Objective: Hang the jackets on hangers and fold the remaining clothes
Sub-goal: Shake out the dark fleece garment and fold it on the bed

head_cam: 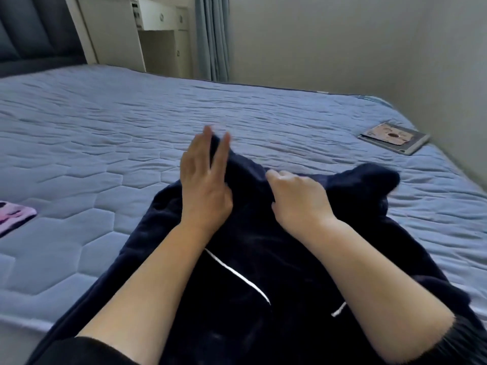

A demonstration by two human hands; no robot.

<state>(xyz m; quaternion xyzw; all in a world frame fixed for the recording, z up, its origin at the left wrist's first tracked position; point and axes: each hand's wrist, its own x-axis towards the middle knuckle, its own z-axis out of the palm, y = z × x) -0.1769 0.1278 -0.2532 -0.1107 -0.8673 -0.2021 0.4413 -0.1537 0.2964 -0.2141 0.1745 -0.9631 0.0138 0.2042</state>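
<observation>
At the bottom of the frame a dark garment (263, 259) spills over the near edge of the mattress (105, 127) and runs up to mid-frame, with a white stripe (237, 275) slanting across it. It looks like thick, soft, plush cloth. My guess is that it is limp and fairly light, will sag wherever it is unsupported, and clings rather than slides. Whether it is a jacket or something to fold cannot be told from here. The collar or shoulder seams would be the best hold, since loose cloth in the middle would only bunch.

Both bare forearms reach over the garment to its far end. The left hand (204, 185), just left of centre, lies back-up on the cloth. Its fingers (195, 151) are straight and spread, blurred at the tips, and a ridge of fabric stands up between them. The right hand (297, 198), just beside it, has its fingers (279, 177) curled down, gripping a bunch of the garment's upper edge. The cloth passes under both palms. A lump of it lies beyond and to the right of the right hand, untouched.

Farther off:
- A pink thing (13, 214) sits at the left edge of the mattress.
- A book (394, 138) lies at right.
- A headboard (31, 30) is at upper left.
- A cabinet (158, 35) and a curtain (210, 35) stand along the top.
</observation>
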